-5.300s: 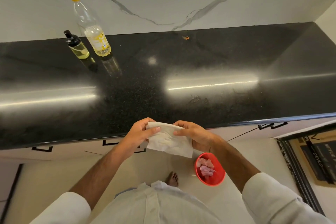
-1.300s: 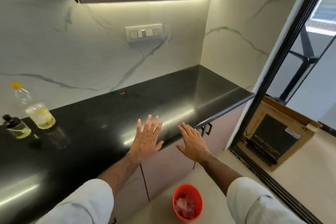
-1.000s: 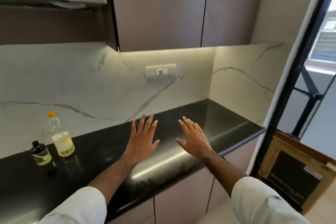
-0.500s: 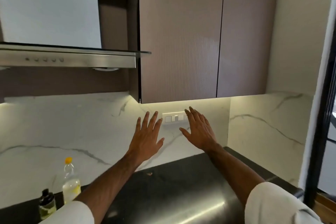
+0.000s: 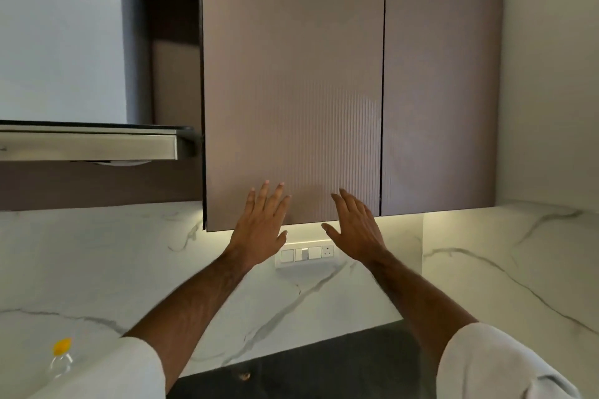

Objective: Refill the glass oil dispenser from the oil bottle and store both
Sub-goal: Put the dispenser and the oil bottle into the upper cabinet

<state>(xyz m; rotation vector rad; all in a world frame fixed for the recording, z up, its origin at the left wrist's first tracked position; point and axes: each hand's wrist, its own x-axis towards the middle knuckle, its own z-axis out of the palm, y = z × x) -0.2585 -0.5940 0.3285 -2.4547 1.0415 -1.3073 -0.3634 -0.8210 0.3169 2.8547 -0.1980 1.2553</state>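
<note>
Marble backsplash [image 5: 97, 262], black counter [image 5: 340, 363]; left hand [image 5: 261, 230], right hand [image 5: 356, 230] spread, perhaps touching cabinet door [image 5: 291, 91].

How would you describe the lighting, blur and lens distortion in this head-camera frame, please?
Head view: a warm under-cabinet strip lights the marble backsplash from above; the ribbed cabinet door carries a soft sheen; wide-angle bending tilts the cabinet edges; the left forearm and the oil bottle at the lower left corner look motion-smeared; both open hands, left hand and right hand, stay fairly sharp.
</note>
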